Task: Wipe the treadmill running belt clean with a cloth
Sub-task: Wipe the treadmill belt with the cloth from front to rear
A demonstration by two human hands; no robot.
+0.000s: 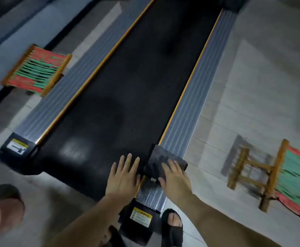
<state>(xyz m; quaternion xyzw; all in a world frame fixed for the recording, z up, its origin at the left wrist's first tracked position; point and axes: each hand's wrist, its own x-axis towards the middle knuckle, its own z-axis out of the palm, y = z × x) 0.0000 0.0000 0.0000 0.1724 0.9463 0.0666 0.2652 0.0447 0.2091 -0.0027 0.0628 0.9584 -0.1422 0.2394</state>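
The black treadmill running belt (128, 90) runs from the near end away up the frame, between two grey ribbed side rails with yellow edges. A dark folded cloth (160, 158) lies across the right rail (190, 111) and the belt's edge near the rear end. My right hand (175, 177) rests flat on the near part of the cloth, fingers spread. My left hand (123, 175) lies flat on the belt just left of the cloth, fingers apart, holding nothing.
A small wooden stool with red-green woven seat (36, 70) stands left of the treadmill, touching the left rail. Another such stool (274, 177) lies tipped on the tiled floor at the right. My sandalled foot (172, 227) stands by the treadmill's rear right corner.
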